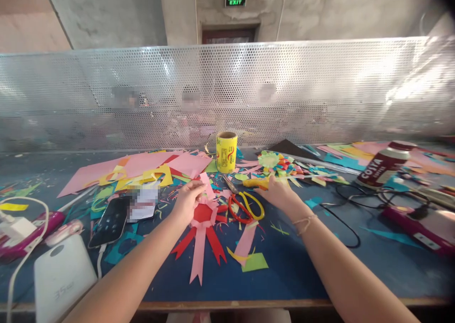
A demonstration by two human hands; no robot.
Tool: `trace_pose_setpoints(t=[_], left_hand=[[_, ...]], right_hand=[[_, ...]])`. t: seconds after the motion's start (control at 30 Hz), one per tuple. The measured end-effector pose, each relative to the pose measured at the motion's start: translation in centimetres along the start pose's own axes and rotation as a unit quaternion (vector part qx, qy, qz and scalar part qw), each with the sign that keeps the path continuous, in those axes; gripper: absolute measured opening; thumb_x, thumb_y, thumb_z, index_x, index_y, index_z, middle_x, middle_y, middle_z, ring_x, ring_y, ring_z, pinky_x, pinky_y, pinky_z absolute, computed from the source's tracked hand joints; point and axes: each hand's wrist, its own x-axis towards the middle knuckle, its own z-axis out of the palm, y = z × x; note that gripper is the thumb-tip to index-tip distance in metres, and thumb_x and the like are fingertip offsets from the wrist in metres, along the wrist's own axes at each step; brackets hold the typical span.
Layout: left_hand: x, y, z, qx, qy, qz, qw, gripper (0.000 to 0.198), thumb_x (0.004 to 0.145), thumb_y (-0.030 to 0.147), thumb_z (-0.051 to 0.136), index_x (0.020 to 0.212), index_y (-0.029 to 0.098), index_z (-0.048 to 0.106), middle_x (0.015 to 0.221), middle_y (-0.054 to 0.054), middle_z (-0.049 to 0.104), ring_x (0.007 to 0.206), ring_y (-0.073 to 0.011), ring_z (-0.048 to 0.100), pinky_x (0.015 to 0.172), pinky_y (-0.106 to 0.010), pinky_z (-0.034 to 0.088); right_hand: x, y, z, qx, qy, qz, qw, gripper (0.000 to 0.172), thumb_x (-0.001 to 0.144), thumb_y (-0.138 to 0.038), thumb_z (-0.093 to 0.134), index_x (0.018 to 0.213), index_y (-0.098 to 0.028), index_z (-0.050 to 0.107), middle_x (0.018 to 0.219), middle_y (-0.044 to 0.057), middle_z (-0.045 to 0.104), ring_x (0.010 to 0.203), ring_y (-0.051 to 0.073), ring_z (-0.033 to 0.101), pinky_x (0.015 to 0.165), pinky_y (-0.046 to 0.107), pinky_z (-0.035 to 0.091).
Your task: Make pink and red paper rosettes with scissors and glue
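My left hand (189, 198) pinches a small pink paper strip (207, 184) just above the rosette. This red and pink paper rosette (203, 215) lies on the blue table (277, 275), its red and pink ribbon tails pointing toward me. To the right, my right hand (279, 191) is closed around a yellow glue gun (255, 183), whose nozzle points left; my fingers partly hide its body. Between the hands rest scissors (253, 210) with red and yellow handles, touching paper scraps.
A yellow cardboard tube (226, 153) stands behind the scissors. Phone (109, 222), power bank (64, 275) and cables lie left. A brown bottle (386, 164), black cable and purple power strip (419, 223) are right. Colored paper covers the back, before a perforated metal screen (159, 90).
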Motion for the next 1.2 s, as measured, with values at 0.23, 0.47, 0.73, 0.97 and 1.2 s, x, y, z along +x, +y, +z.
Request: trace_pose_setpoints(t=[0.23,0.47,0.73,0.97,1.2], left_hand=[[-0.7,0.1,0.3,-0.001,-0.048,-0.017,0.999,0.022,0.046,0.019,0.077,0.062,0.013,0.063,0.053,0.003,0.055,0.045,-0.0045,0.045,0.046,-0.019,0.033],[-1.3,-0.3,0.7,0.005,-0.107,-0.052,0.993,0.019,0.049,0.018,0.077,0.061,0.014,0.063,0.052,0.002,0.055,0.045,-0.0047,0.045,0.046,-0.018,0.033],[-1.9,-0.5,1.2,0.031,-0.128,-0.029,0.991,0.021,0.050,0.022,0.078,0.060,0.014,0.062,0.051,0.002,0.055,0.046,-0.0060,0.047,0.048,-0.019,0.035],[-1.9,-0.7,1.2,0.024,-0.125,-0.016,0.992,0.022,0.051,0.021,0.078,0.066,0.014,0.064,0.058,0.000,0.060,0.054,-0.0089,0.054,0.053,-0.021,0.039],[-1.9,-0.8,1.0,0.053,-0.134,0.011,0.989,0.020,0.055,0.022,0.076,0.070,0.015,0.065,0.062,0.000,0.062,0.057,-0.0090,0.056,0.056,-0.021,0.043]], right_hand=[[0.7,-5.4,-3.5,0.184,0.043,-0.132,0.973,0.020,0.083,-0.024,0.053,0.102,-0.018,0.057,0.100,0.010,0.055,0.098,0.024,0.054,0.085,0.041,0.046],[-0.8,-9.3,-3.9,0.360,0.023,-0.258,0.896,0.016,0.086,-0.023,0.052,0.100,-0.021,0.061,0.093,0.007,0.055,0.087,0.017,0.057,0.076,0.034,0.051],[-1.1,-9.9,-3.6,0.464,0.005,-0.219,0.858,0.008,0.085,-0.019,0.053,0.085,-0.019,0.062,0.084,0.004,0.056,0.080,0.014,0.056,0.072,0.029,0.049],[-1.1,-10.9,-4.1,0.507,-0.025,-0.133,0.851,0.013,0.084,-0.024,0.052,0.073,-0.017,0.056,0.077,0.003,0.053,0.069,0.013,0.052,0.062,0.026,0.046],[-1.2,-11.4,-4.2,0.512,-0.054,-0.048,0.856,0.019,0.082,-0.028,0.053,0.066,-0.018,0.053,0.070,0.002,0.053,0.063,0.012,0.049,0.056,0.023,0.042]])
